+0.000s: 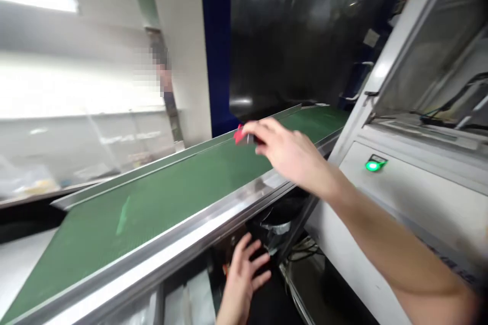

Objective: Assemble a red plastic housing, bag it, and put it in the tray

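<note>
My right hand [284, 150] reaches over the green conveyor belt [171, 188], its fingers closed round a small red and dark object [239, 134]. Motion blur and the fingers hide most of that object's shape. Lower down, in front of the belt's metal side rail [186, 233], my left hand [247, 269] has its fingers spread and holds nothing.
A white machine cabinet [412, 203] with a lit green button [372, 166] stands at the right. Behind the belt are a dark glossy panel [297, 35] and a blue post [218, 45]. Cables [305, 251] hang below. A blurred, partly pixelated figure shows at the left.
</note>
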`<state>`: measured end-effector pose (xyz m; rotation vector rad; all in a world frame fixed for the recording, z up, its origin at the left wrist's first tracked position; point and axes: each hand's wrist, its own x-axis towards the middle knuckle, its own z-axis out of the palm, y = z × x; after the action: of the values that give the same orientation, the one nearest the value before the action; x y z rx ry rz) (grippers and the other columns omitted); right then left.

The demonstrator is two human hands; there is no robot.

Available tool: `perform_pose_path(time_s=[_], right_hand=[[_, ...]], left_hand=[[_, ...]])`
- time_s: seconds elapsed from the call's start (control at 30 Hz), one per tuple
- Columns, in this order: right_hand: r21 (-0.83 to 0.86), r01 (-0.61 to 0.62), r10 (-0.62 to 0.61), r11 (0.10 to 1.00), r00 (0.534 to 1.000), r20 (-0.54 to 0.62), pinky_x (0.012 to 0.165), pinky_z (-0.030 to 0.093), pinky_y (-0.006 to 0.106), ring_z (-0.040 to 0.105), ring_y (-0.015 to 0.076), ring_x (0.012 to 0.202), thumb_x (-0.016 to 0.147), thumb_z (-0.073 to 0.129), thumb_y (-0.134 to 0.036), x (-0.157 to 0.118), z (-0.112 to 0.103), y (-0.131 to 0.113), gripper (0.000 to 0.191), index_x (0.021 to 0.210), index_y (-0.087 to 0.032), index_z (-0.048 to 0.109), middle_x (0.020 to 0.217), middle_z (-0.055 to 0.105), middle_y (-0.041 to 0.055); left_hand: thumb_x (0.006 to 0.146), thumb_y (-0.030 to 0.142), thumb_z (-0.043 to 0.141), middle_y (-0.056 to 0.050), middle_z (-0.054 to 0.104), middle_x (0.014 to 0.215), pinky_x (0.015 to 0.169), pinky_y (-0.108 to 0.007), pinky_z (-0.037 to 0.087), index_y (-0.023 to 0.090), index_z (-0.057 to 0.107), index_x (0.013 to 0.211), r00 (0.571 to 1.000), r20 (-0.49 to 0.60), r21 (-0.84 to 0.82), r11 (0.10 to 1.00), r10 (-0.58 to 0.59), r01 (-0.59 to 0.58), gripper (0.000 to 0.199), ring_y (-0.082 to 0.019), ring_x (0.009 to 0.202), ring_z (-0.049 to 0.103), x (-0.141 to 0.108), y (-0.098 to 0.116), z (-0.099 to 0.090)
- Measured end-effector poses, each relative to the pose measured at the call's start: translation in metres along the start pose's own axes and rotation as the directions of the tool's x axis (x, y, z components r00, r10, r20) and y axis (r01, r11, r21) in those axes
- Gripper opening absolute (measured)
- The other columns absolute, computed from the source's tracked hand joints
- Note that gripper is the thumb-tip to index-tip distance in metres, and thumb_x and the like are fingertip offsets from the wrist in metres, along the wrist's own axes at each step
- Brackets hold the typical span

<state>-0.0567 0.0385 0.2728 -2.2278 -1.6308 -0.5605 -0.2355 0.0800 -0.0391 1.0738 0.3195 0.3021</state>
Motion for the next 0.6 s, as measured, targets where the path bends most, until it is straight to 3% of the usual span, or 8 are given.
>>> perform_pose_path(time_s=[0.07,0.13,0.2,0.27,0.3,0.4,0.5,0.6], right_hand=[[0.192,0.131,-0.149,0.973,0.985,0.082,0.069,0.055,0.029,0.072,0.0168,0.082,0.103,0.050,-0.021,-0.066,0.010,-0.056,0.044,0.136,-0.050,0.056,0.137,0.062,-0.0032],[0.358,0.252,-0.335,0.899,0.922,0.193,0.070,0.056,0.028,0.072,0.0164,0.081,0.099,0.057,-0.020,-0.122,0.025,-0.098,0.049,0.137,-0.052,0.056,0.134,0.066,-0.0039],[0.475,0.317,-0.472,0.821,0.844,0.253,0.073,0.059,0.029,0.073,0.0180,0.084,0.097,0.061,-0.020,-0.164,0.045,-0.127,0.058,0.145,-0.052,0.050,0.135,0.066,-0.0031],[0.616,0.300,-0.542,0.729,0.803,0.249,0.078,0.061,0.029,0.075,0.0196,0.092,0.098,0.065,-0.029,-0.192,0.068,-0.144,0.065,0.154,-0.047,0.038,0.137,0.066,-0.0005],[0.694,0.269,-0.552,0.668,0.805,0.218,0.080,0.062,0.028,0.075,0.0205,0.097,0.097,0.067,-0.038,-0.204,0.079,-0.151,0.071,0.158,-0.043,0.031,0.136,0.068,0.0018],[0.860,0.164,-0.481,0.483,0.871,0.104,0.088,0.063,0.028,0.076,0.0234,0.102,0.088,0.072,-0.062,-0.232,0.104,-0.165,0.097,0.162,-0.026,0.020,0.124,0.074,0.0089],[0.914,0.065,-0.425,0.400,0.897,0.122,0.095,0.061,0.030,0.076,0.0249,0.105,0.085,0.073,-0.066,-0.256,0.111,-0.177,0.104,0.161,-0.020,0.021,0.119,0.076,0.0110],[0.939,0.003,-0.405,0.343,0.903,0.144,0.095,0.062,0.029,0.076,0.0234,0.107,0.086,0.071,-0.066,-0.272,0.110,-0.182,0.103,0.162,-0.019,0.020,0.117,0.077,0.0099]], left_hand=[[0.078,0.097,0.031,-0.017,0.037,0.165,0.103,-0.064,0.048,0.040,0.019,0.162,0.995,-0.068,-0.377,0.922,0.069,-0.089,0.102,-0.042,0.136,0.055,-0.041,0.034,-0.006],[0.080,0.094,0.034,-0.015,0.045,0.160,0.108,-0.064,0.045,0.039,0.024,0.162,0.989,-0.117,-0.484,0.864,0.091,-0.137,0.099,-0.041,0.136,0.055,-0.087,0.054,-0.012],[0.083,0.087,0.048,-0.012,0.052,0.156,0.110,-0.063,0.044,0.038,0.035,0.158,0.989,-0.143,-0.535,0.837,0.043,-0.114,0.091,-0.041,0.135,0.056,-0.133,0.056,-0.016],[0.081,0.083,0.059,-0.011,0.057,0.151,0.111,-0.063,0.043,0.036,0.047,0.153,0.988,-0.151,-0.606,0.793,-0.035,-0.064,0.086,-0.042,0.137,0.055,-0.176,0.041,-0.014],[0.079,0.084,0.061,-0.011,0.059,0.149,0.112,-0.063,0.042,0.035,0.052,0.149,0.986,-0.145,-0.652,0.757,-0.075,-0.038,0.086,-0.043,0.138,0.053,-0.195,0.030,-0.011],[0.073,0.088,0.061,-0.013,0.061,0.147,0.119,-0.061,0.035,0.030,0.059,0.145,0.981,-0.113,-0.787,0.617,-0.156,0.008,0.092,-0.045,0.143,0.047,-0.235,0.002,0.003],[0.070,0.084,0.070,-0.014,0.057,0.151,0.121,-0.061,0.032,0.031,0.052,0.151,0.984,-0.111,-0.856,0.516,-0.140,-0.024,0.098,-0.045,0.145,0.045,-0.253,-0.012,0.019],[0.066,0.075,0.081,-0.013,0.055,0.154,0.121,-0.061,0.031,0.033,0.038,0.159,0.990,-0.101,-0.857,0.515,-0.099,-0.036,0.110,-0.044,0.145,0.045,-0.259,-0.020,0.025]])
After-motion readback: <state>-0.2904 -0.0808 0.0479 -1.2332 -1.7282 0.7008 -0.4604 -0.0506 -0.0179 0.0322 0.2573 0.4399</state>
